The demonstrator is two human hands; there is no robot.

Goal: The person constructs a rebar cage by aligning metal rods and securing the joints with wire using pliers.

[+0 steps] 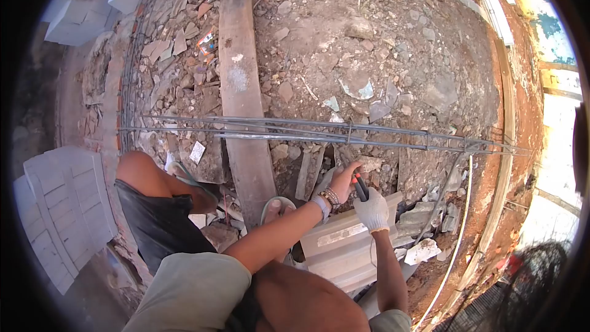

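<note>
My right hand point(372, 212) wears a pale knitted glove and is closed around the black-and-red handles of a pair of pliers point(361, 189). Beside it, my bare left hand point(340, 183), with beaded bracelets at the wrist, has its fingers curled at the upper part of the same pliers. The jaws are hard to make out. Just beyond both hands, a bundle of long thin steel bars point(307, 131) lies crosswise, with tie loops point(350, 134) around it. It passes over a wooden plank point(241, 74).
Broken stone and rubble point(362, 55) cover the ground. Grey blocks point(64, 209) stand at left, with more blocks point(80, 21) at upper left. Ridged tan pieces point(335, 243) lie below my hands. A wooden beam point(505, 110) and a pale hose point(465, 221) run along the right.
</note>
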